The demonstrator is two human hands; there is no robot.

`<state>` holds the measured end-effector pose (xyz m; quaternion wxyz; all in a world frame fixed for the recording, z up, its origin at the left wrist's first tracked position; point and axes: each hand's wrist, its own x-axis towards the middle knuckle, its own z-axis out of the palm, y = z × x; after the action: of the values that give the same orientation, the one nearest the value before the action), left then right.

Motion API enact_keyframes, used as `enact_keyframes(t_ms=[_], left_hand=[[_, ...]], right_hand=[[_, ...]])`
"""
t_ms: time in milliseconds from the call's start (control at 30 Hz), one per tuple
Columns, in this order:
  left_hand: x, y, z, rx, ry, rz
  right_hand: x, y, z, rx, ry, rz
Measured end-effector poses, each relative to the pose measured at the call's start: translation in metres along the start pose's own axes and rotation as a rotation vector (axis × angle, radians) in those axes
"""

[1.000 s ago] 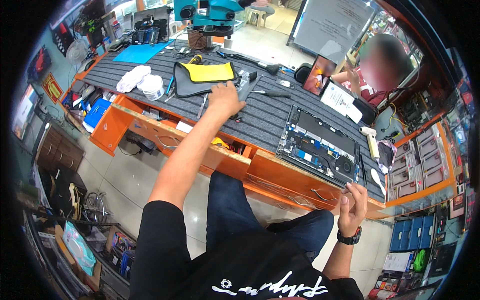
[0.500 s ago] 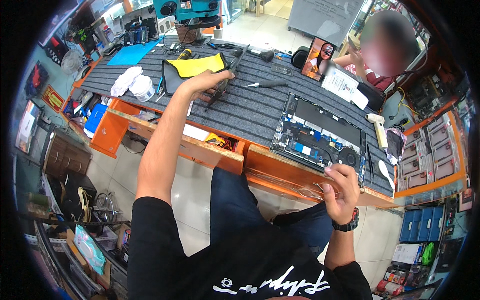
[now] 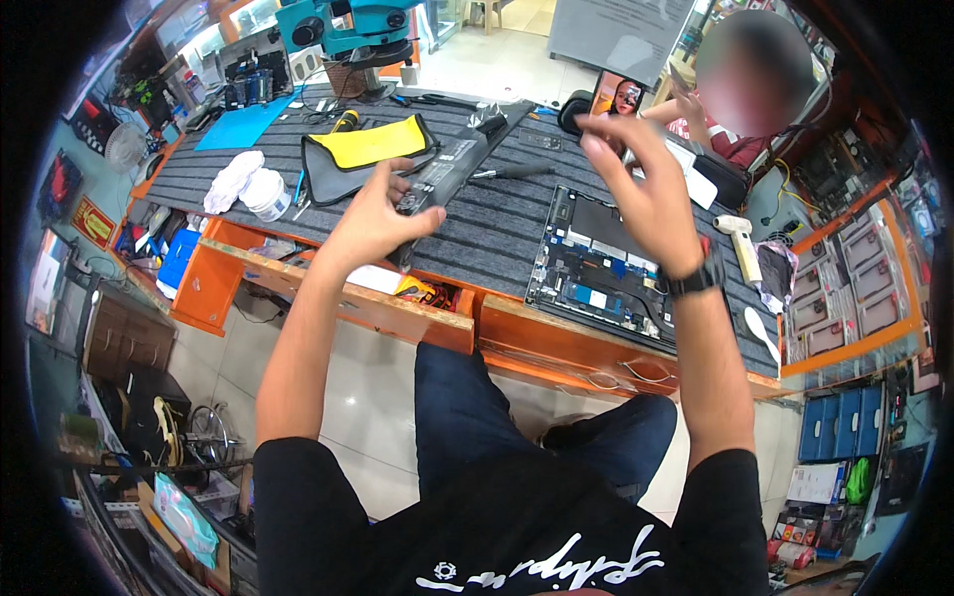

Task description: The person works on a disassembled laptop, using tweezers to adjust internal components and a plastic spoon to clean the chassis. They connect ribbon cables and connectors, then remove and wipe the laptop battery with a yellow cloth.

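My left hand point(image 3: 383, 221) grips the near end of a long, flat black laptop battery point(image 3: 459, 164) with printed markings. It is tilted above the bench, its far end pointing away to the right. My right hand point(image 3: 644, 184) is raised over the far right of the bench, fingers apart and slightly blurred, holding nothing. Below it lies an opened laptop base point(image 3: 586, 288), its circuit board and inner parts exposed; my right hand and wrist hide part of its right side. A yellow and grey cloth point(image 3: 368, 149) lies just beyond my left hand.
A dark-handled tool point(image 3: 517, 171) lies behind the battery. A white tub point(image 3: 266, 194) and crumpled white cloth stand at left. At right are a cream handheld device point(image 3: 740, 248) and a white spoon-shaped tool point(image 3: 760, 333). Open orange drawers point(image 3: 397, 308) jut toward my legs. Another person sits across.
My right hand has lifted from the laptop's near right corner to above its far side. My left hand has turned the battery, so its printed face now shows.
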<state>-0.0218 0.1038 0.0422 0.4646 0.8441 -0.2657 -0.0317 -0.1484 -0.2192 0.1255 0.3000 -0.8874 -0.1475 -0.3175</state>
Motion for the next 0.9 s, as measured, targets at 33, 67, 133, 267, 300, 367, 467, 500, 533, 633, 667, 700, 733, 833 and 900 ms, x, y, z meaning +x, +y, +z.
enact_keyframes(t_ms=[33,67,133,267,300,367,467,500,533,633,667,700,733,833,900], left_hand=[[-0.01,0.005,0.001,0.128,0.072,0.082],[-0.02,0.009,0.0,0.257,0.149,0.164],[-0.036,0.016,-0.002,0.355,0.202,0.258],[-0.057,0.017,-0.016,0.538,0.227,0.308],[-0.061,0.015,-0.019,0.566,0.23,0.321],[-0.066,0.01,-0.024,0.607,0.229,0.339],[-0.073,0.002,-0.026,0.623,0.237,0.345],[-0.074,0.0,-0.026,0.615,0.238,0.349],[-0.076,-0.002,-0.025,0.607,0.239,0.353],[-0.078,-0.005,-0.024,0.584,0.238,0.367],[-0.079,-0.005,-0.024,0.579,0.241,0.372],[-0.079,-0.006,-0.024,0.572,0.236,0.37],[-0.079,-0.007,-0.024,0.568,0.236,0.37],[-0.081,-0.011,-0.025,0.558,0.229,0.361],[-0.083,-0.016,-0.025,0.552,0.217,0.346]], right_hand=[[0.016,0.008,0.003,0.004,-0.045,-0.04],[0.029,0.015,0.008,0.015,-0.085,-0.094],[0.046,0.025,0.021,-0.045,-0.226,-0.155],[0.06,0.027,0.052,-0.036,-0.421,-0.255],[0.061,0.026,0.058,-0.002,-0.406,-0.272],[0.061,0.023,0.069,0.042,-0.418,-0.291],[0.06,0.019,0.082,0.095,-0.405,-0.288],[0.06,0.018,0.086,0.105,-0.402,-0.265],[0.059,0.017,0.089,0.128,-0.407,-0.268],[0.059,0.016,0.096,0.107,-0.408,-0.227],[0.059,0.016,0.097,0.088,-0.424,-0.176],[0.059,0.016,0.098,0.109,-0.43,-0.149],[0.059,0.015,0.098,0.114,-0.438,-0.086],[0.059,0.014,0.1,0.161,-0.444,0.056],[0.06,0.013,0.1,0.207,-0.431,0.11]])
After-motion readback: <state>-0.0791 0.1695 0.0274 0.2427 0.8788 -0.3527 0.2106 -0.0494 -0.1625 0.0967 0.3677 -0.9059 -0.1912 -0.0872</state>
